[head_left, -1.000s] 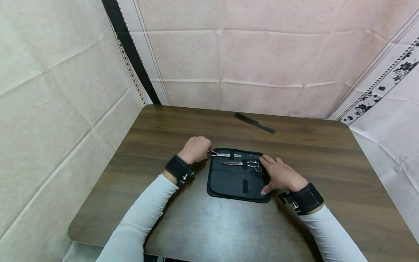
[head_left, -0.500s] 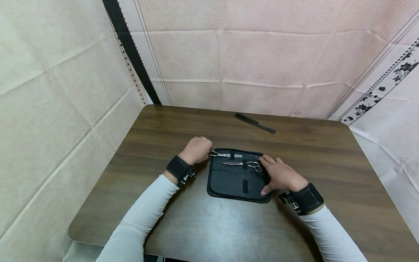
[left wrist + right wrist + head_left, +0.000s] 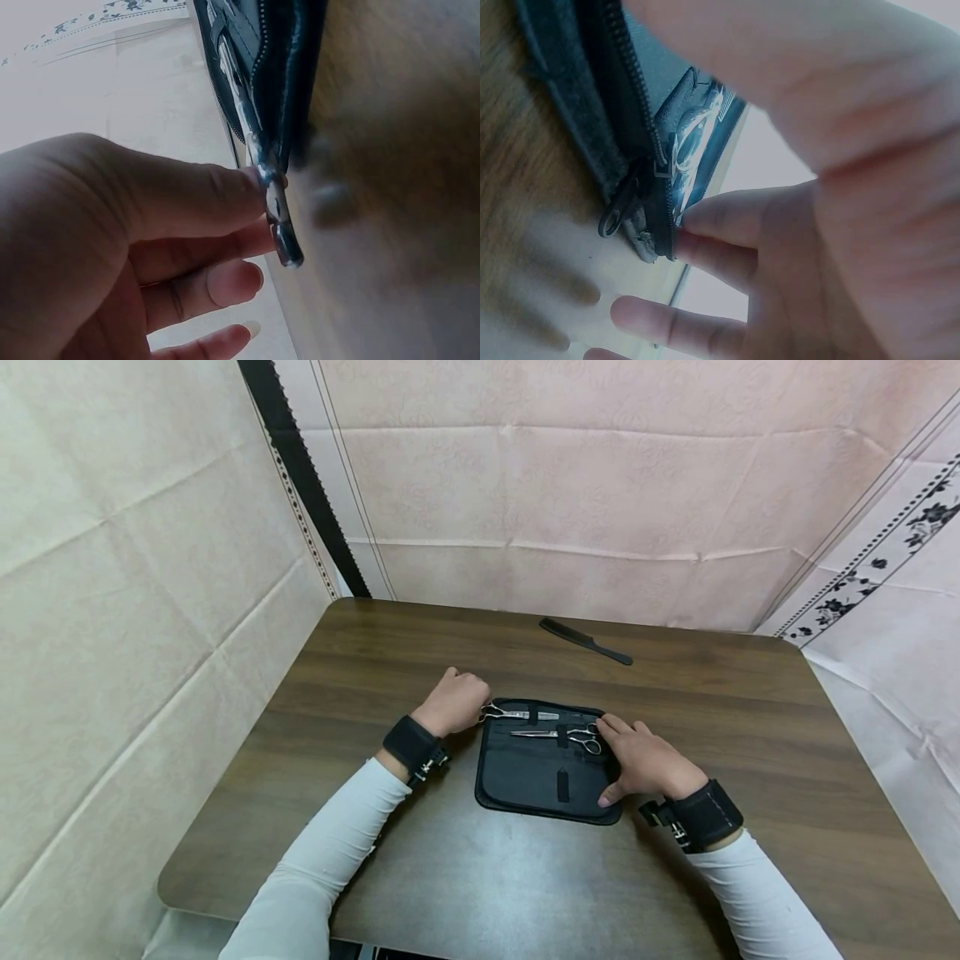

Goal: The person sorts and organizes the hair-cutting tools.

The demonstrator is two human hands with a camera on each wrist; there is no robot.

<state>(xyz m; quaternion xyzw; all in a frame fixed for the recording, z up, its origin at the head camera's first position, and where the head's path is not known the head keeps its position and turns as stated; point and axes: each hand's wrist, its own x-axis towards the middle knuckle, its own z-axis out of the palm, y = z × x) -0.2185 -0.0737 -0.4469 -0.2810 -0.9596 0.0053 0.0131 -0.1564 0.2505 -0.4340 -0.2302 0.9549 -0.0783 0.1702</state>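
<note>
Wood-grain table (image 3: 397,643) under black zip case (image 3: 521,781). Thinning scissors (image 3: 515,715) pinched by left hand (image 3: 454,702) at case's left edge; right edge touched by spread right hand (image 3: 647,762). Snag at strap (image 3: 533,714) possible if scissors are twisted.

At the left edge of the black case (image 3: 521,781), the left grip (image 3: 452,703) seems to hold the upper scissors (image 3: 516,715); the right grip (image 3: 647,762) rests on its right edge; beyond it lies a comb (image 3: 586,641).

Black comb (image 3: 586,642) on brown table (image 3: 735,718), creased pale cloth (image 3: 592,493) behind
</note>
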